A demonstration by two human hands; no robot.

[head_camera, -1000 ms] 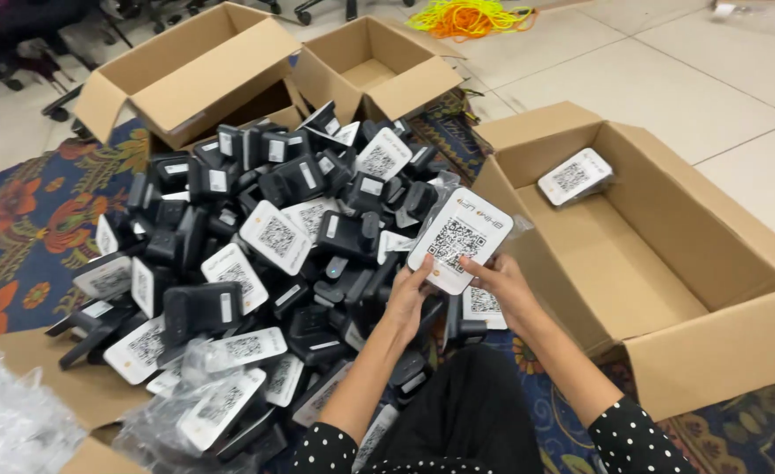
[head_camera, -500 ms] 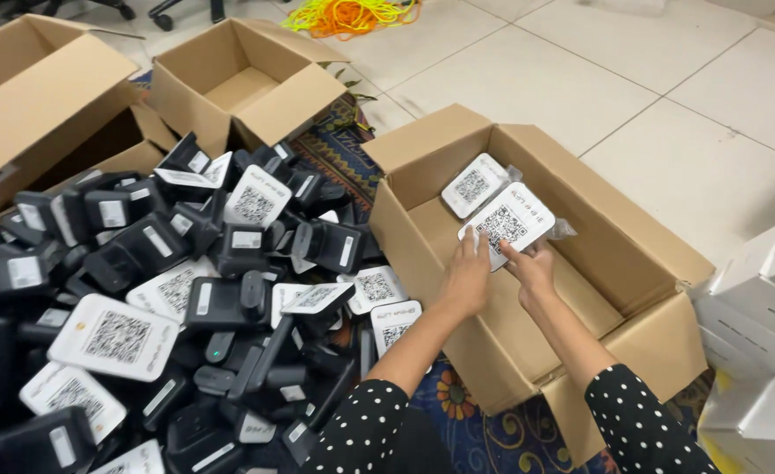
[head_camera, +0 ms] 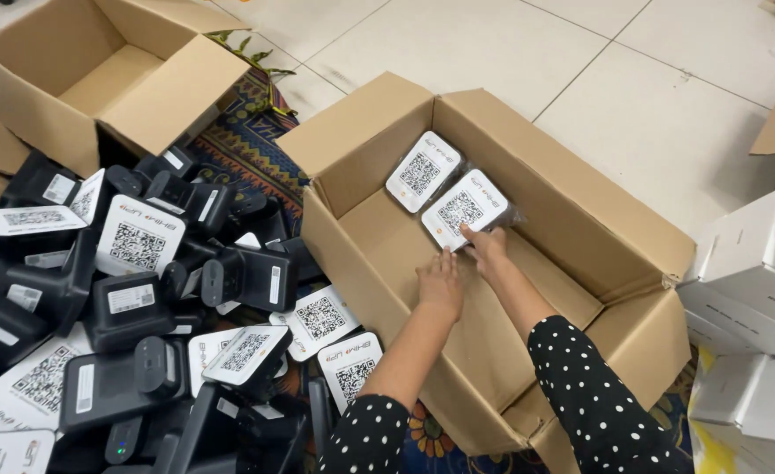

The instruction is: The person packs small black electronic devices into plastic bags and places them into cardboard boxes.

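Note:
Both of my hands reach into an open cardboard box (head_camera: 572, 189) on the floor. A plastic-wrapped device with a white square-code face (head_camera: 464, 209) lies on the box bottom beside a matching device (head_camera: 422, 169) at the far wall. My right hand (head_camera: 486, 247) has its fingertips on the near edge of the nearer device. Just left of it, my left hand (head_camera: 442, 281) rests flat on the box bottom, touching or almost touching that device's lower corner. Both arms wear black sleeves with white dots.
A large pile of black devices with white code faces (head_camera: 133, 298) covers the patterned rug (head_camera: 247, 145) to the left. Another open cardboard box (head_camera: 106, 75) stands at the back left. White cartons (head_camera: 747, 307) are stacked at the right.
My hands carried the wrapped device from the pile over into the box and lowered it beside the first one. My view swung right and closer to the box.

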